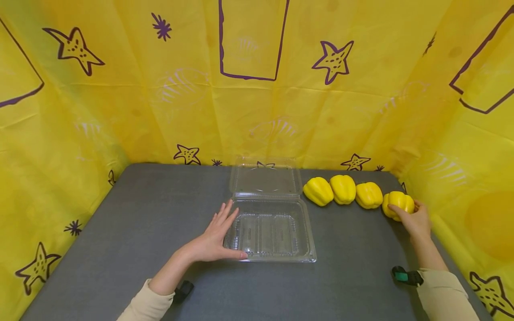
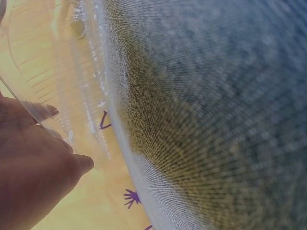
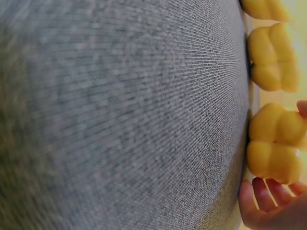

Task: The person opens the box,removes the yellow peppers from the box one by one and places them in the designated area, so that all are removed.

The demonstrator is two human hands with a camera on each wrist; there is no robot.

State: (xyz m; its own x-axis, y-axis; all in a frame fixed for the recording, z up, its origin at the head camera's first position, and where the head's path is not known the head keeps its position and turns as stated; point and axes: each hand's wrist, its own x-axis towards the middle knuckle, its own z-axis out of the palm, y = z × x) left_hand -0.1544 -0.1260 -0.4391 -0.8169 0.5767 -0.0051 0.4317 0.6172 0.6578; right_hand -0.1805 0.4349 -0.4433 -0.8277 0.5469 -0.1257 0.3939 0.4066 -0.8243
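A clear plastic clamshell container [image 1: 273, 229] lies open on the grey table, its lid [image 1: 265, 178] folded back on the far side. My left hand [image 1: 214, 234] rests on the container's left edge, fingers spread along the side and thumb at the near corner; the left wrist view shows this hand [image 2: 43, 158] against the clear plastic. At the right end of a row of yellow bell peppers, my right hand [image 1: 417, 220] grips the last bell pepper [image 1: 397, 204], thumb on the near side and fingers around its right. In the right wrist view, fingertips [image 3: 264, 194] touch that pepper [image 3: 273, 143].
Three more yellow bell peppers sit in the row right of the lid: one pepper [image 1: 318, 191] close to it, a second [image 1: 343, 189], and a third [image 1: 369, 195] beside the gripped one. A yellow patterned curtain [image 1: 273, 111] surrounds the table's [image 1: 160, 200] back and sides.
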